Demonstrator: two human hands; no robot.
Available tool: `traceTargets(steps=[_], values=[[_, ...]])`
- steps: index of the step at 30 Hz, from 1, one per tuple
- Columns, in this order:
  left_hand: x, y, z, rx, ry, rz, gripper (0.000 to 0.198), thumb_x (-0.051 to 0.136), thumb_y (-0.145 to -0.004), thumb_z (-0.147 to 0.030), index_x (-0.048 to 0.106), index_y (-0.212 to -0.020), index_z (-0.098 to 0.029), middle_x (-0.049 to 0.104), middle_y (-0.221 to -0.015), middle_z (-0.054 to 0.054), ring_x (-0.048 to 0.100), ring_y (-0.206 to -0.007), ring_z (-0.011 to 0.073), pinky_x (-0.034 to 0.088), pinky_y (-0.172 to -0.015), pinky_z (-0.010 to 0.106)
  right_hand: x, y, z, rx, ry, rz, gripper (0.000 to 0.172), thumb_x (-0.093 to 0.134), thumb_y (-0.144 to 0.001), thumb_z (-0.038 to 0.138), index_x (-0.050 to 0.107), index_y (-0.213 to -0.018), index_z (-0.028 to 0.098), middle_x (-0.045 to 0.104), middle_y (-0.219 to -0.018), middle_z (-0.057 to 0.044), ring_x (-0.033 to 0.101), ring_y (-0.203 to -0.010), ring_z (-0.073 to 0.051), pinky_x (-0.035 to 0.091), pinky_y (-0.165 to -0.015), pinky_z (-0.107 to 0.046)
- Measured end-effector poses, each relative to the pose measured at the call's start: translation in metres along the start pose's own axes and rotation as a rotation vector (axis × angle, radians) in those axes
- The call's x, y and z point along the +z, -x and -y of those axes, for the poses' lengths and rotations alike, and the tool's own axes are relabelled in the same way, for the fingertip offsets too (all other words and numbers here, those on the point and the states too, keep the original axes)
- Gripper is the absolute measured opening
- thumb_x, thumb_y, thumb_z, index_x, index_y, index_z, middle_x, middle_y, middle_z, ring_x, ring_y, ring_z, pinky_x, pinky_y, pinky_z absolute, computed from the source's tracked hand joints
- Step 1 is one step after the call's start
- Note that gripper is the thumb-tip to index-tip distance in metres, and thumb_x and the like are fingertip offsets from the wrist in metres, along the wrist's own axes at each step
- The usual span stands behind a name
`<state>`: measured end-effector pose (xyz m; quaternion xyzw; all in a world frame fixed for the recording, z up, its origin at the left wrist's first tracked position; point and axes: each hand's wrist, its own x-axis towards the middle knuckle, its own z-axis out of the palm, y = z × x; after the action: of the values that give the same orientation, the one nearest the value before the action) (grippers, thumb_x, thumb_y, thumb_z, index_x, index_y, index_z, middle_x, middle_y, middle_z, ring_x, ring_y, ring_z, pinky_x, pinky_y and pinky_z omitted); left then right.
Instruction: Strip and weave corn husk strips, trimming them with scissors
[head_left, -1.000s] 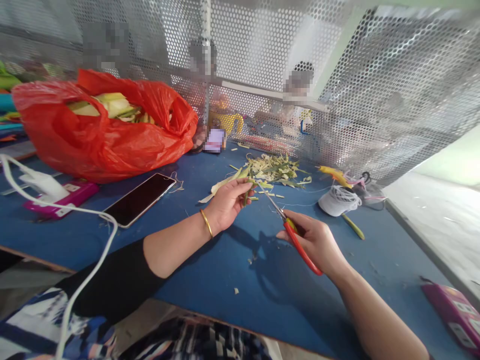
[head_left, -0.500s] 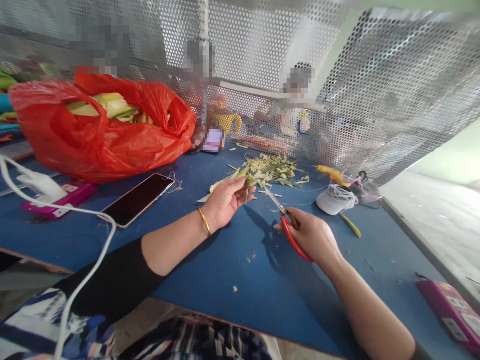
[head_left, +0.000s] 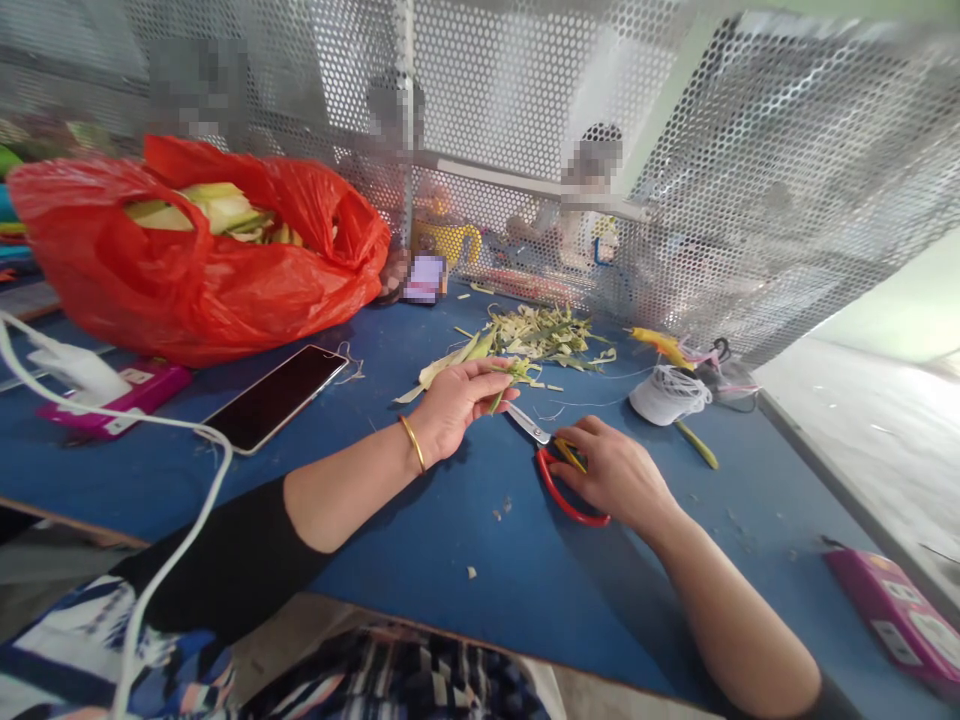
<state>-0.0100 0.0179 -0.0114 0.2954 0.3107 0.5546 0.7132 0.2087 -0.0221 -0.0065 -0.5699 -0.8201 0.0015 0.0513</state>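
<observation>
My left hand point(head_left: 455, 404), with a gold bangle on the wrist, pinches a small green leaf piece point(head_left: 504, 384) between thumb and fingers just above the blue table point(head_left: 420, 520). My right hand point(head_left: 616, 470) rests on the table with its fingers curled on the red-handled scissors point(head_left: 551, 462), which lie flat with the blades pointing at my left hand. A pile of green and pale leaf trimmings point(head_left: 541, 335) lies just beyond both hands.
A red plastic bag point(head_left: 202, 255) full of leaves stands at the back left. A black phone point(head_left: 277, 396), a pink box point(head_left: 120, 398) and a white cable point(head_left: 180, 470) lie at the left. A white thread spool point(head_left: 667, 393) and another pink box point(head_left: 892, 615) are at the right. A perforated metal screen point(head_left: 750, 170) rings the table.
My right hand has lowered the scissors from a raised cutting pose down flat onto the table, moving left and toward me. My left hand keeps the leaf piece in about the same place.
</observation>
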Motion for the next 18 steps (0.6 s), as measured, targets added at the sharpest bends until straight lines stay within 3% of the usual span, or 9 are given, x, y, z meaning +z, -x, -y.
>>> traceTargets(steps=[3,7,10,13,18], values=[[0.001,0.002,0.002,0.007,-0.054,0.007,0.018,0.079,-0.072,-0.007,0.073,-0.087,-0.015,0.071,-0.072,0.002,0.067,-0.063,0.0125,0.050,-0.064,0.026,0.001,-0.002,-0.004,-0.015,-0.341,-0.145,0.029,0.062,-0.088,0.040,0.077,-0.104,0.022,0.072,-0.097,-0.008,0.068,-0.083,-0.021,0.052,-0.073,-0.032],[0.005,0.008,0.006,-0.001,-0.139,0.064,0.021,0.083,-0.069,-0.012,0.073,-0.086,-0.016,0.071,-0.072,0.003,0.066,-0.061,0.0135,0.046,-0.059,0.025,0.000,-0.012,0.005,0.159,-0.818,-0.341,0.042,0.069,-0.078,0.054,0.077,-0.100,0.018,0.073,-0.088,-0.008,0.066,-0.076,-0.020,0.055,-0.075,-0.036],[0.008,0.013,0.008,-0.033,-0.197,0.102,0.023,0.085,-0.068,-0.013,0.073,-0.087,-0.016,0.072,-0.071,0.002,0.066,-0.060,0.0128,0.045,-0.055,0.023,-0.007,-0.023,0.020,0.182,-1.078,-0.244,0.047,0.074,-0.072,0.055,0.076,-0.100,0.017,0.076,-0.089,-0.007,0.067,-0.080,-0.021,0.055,-0.075,-0.036],[0.009,0.014,0.006,-0.074,-0.218,0.110,0.024,0.086,-0.067,-0.014,0.074,-0.088,-0.015,0.073,-0.072,0.003,0.065,-0.059,0.0114,0.045,-0.053,0.021,-0.015,-0.035,0.032,0.128,-1.145,-0.173,0.036,0.077,-0.069,0.050,0.074,-0.084,0.017,0.075,-0.080,-0.004,0.066,-0.077,-0.018,0.052,-0.076,-0.034],[0.003,0.009,0.005,-0.119,-0.207,0.173,0.025,0.088,-0.071,-0.034,0.076,-0.083,-0.015,0.076,-0.079,0.007,0.067,-0.062,0.0128,0.050,-0.056,0.023,-0.016,-0.048,0.042,0.153,-1.247,-0.248,0.029,0.079,-0.065,0.044,0.073,-0.075,0.018,0.071,-0.073,-0.002,0.063,-0.074,-0.017,0.051,-0.076,-0.034]])
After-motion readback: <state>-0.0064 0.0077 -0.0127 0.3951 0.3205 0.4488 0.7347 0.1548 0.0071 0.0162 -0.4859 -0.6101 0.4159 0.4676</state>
